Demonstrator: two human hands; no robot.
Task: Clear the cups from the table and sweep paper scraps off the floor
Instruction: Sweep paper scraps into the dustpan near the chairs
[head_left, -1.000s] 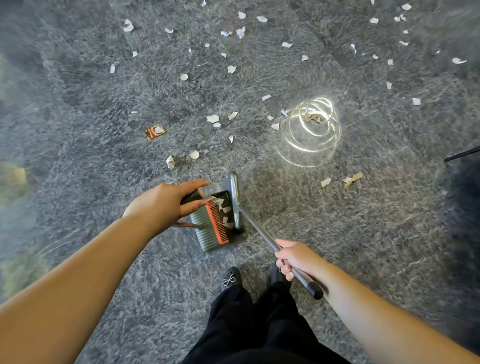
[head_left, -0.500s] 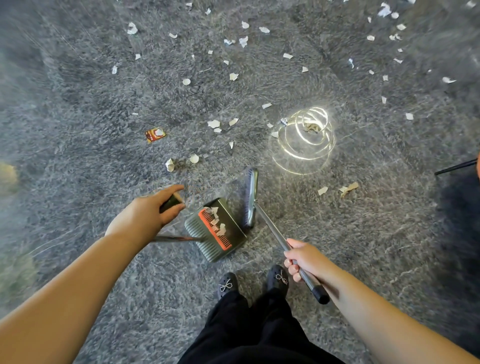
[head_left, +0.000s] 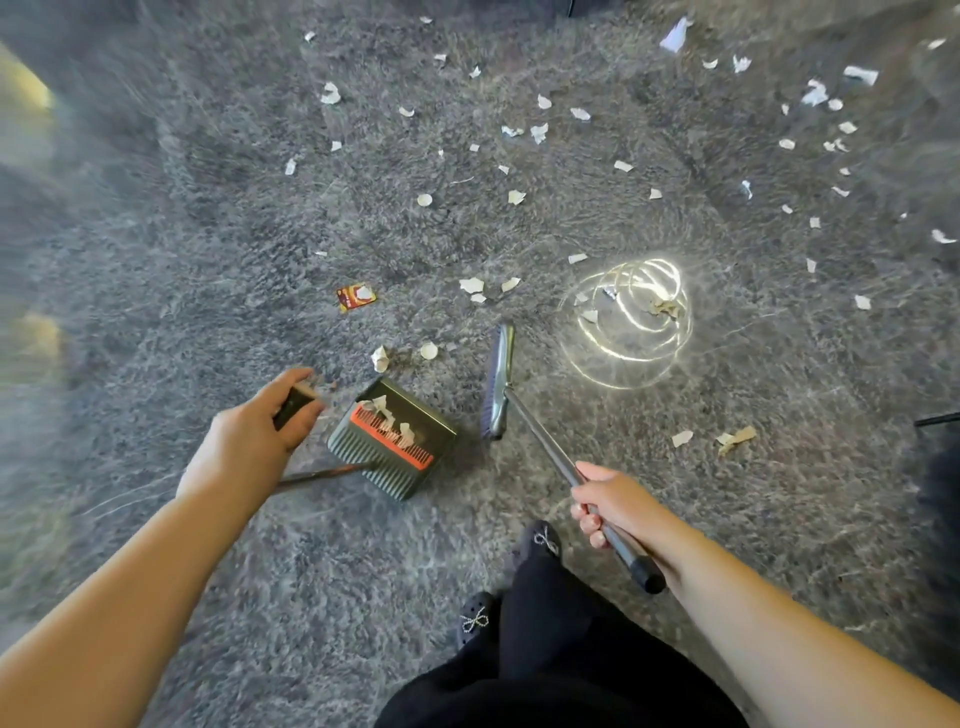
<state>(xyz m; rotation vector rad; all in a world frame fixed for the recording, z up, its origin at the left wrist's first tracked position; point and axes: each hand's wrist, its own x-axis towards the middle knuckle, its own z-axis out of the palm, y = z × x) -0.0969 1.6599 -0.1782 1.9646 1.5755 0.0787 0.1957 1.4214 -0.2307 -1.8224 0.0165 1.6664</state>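
Looking down, we see our right hand (head_left: 610, 499) grasping the broom (head_left: 497, 382), now drawn clear of the dustpan (head_left: 395, 441), whose handle our left hand (head_left: 249, 436) clenches; paper scraps (head_left: 470, 285) remain across the floor (head_left: 208, 260).

An indoor room laid wall to wall, as far as the view reaches, with grey short-pile carpet (head_left: 260, 270), the kind common in offices and meeting rooms, though the exact sort of room cannot be told from here. Torn paper scraps (head_left: 540, 132) litter the floor, along with a small red wrapper (head_left: 356, 297). A long-handled dustpan (head_left: 392, 439) and a broom (head_left: 497, 382) point to indoor cleaning. Rings of bright light (head_left: 636, 314) fall on the carpet. A thin dark bar (head_left: 937, 417), perhaps part of a furniture base, juts in at the right edge.
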